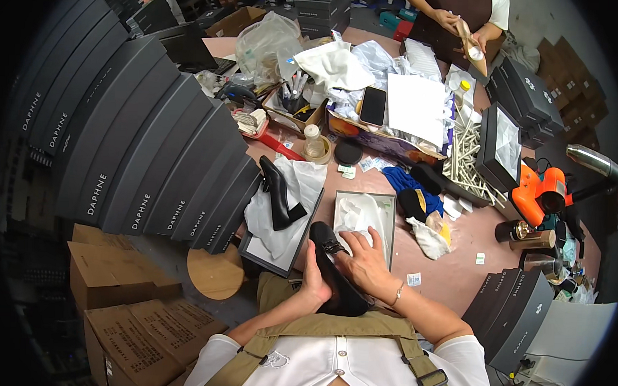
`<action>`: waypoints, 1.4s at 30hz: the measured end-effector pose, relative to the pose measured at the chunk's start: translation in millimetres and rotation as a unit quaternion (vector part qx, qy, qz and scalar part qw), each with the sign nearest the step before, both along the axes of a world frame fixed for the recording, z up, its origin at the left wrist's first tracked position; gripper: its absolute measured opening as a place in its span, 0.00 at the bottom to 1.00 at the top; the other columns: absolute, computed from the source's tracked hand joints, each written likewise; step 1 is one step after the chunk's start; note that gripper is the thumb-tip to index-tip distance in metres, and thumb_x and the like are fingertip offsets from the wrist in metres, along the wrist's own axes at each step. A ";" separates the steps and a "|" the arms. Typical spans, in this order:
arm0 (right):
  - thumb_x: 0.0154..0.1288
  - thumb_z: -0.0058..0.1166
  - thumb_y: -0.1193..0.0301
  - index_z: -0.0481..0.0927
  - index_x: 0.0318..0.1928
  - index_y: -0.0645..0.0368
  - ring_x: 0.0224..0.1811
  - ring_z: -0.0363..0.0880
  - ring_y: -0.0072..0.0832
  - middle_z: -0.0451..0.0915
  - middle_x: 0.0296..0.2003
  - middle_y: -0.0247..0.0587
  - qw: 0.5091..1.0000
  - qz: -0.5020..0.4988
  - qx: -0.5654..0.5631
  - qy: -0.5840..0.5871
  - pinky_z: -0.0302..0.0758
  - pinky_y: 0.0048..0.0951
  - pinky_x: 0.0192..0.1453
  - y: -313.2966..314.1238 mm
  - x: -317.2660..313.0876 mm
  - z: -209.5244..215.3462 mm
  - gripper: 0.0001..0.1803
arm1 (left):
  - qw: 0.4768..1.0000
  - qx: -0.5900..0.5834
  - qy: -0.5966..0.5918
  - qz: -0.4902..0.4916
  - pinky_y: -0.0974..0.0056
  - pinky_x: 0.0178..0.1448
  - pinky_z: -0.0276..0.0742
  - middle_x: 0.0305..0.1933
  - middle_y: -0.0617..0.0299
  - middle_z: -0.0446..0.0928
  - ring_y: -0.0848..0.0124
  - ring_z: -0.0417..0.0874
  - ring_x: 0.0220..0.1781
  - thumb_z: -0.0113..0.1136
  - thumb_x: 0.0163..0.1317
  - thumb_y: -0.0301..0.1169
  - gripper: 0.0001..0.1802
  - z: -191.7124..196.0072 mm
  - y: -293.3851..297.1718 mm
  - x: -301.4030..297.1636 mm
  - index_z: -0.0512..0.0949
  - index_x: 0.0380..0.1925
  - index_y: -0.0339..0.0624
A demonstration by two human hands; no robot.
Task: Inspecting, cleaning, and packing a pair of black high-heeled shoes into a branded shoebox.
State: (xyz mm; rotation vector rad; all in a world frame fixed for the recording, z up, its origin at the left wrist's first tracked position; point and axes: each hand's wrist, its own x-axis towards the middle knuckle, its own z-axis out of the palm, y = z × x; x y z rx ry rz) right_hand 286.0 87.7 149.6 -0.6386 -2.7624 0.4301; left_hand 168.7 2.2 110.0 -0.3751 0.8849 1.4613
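A black dress shoe (334, 284) with a bow-like trim lies lengthwise close to my body, its toe pointing away. My left hand (313, 280) is wrapped along its left side and grips it. My right hand (373, 269) reaches over its right side, fingers spread, the thumb side touching the shoe near the trim. The mate, a black heeled shoe (276, 195), rests on white tissue in an open shoebox (271, 255) to the left. Just beyond my right hand lies a shallow grey box part (391, 220) with white paper inside.
Dark shoeboxes (154, 147) rise in tall stacks at left; more (505, 315) stand at right. Cartons (137, 330) sit lower left. Across the pink table (450, 256) are a phone (373, 105), white sticks (470, 154), cloths and an orange heat gun (537, 194). A co-worker's hands (467, 35) hold a beige shoe.
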 end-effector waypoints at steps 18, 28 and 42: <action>0.51 0.66 0.66 0.83 0.37 0.56 0.72 0.55 0.48 0.63 0.66 0.51 0.979 0.017 -0.163 0.126 0.46 0.65 0.71 8.3 -6.7 -30.6 0.13 | 0.999 0.012 -0.029 -0.031 0.48 0.56 0.76 0.47 0.50 0.79 0.53 0.80 0.50 0.40 0.60 0.71 0.43 -34.4 5.6 -59.2 0.75 0.53 0.43; 0.54 0.55 0.66 0.87 0.32 0.57 0.73 0.53 0.43 0.64 0.67 0.43 0.991 0.108 -0.070 0.043 0.39 0.65 0.73 -3.8 -56.8 -71.9 0.11 | 0.999 -0.022 0.046 0.005 0.50 0.71 0.60 0.71 0.58 0.61 0.58 0.64 0.70 0.39 0.63 0.69 0.44 -25.8 -27.4 -30.4 0.59 0.69 0.51; 0.71 0.52 0.66 0.77 0.52 0.69 0.47 0.81 0.31 0.80 0.47 0.46 0.627 -0.076 -0.740 0.229 0.77 0.32 0.55 -16.6 -18.8 -0.3 0.18 | 0.968 0.120 0.211 0.067 0.53 0.51 0.79 0.46 0.53 0.79 0.60 0.82 0.45 0.38 0.62 0.71 0.44 1.4 0.2 -77.9 0.73 0.53 0.39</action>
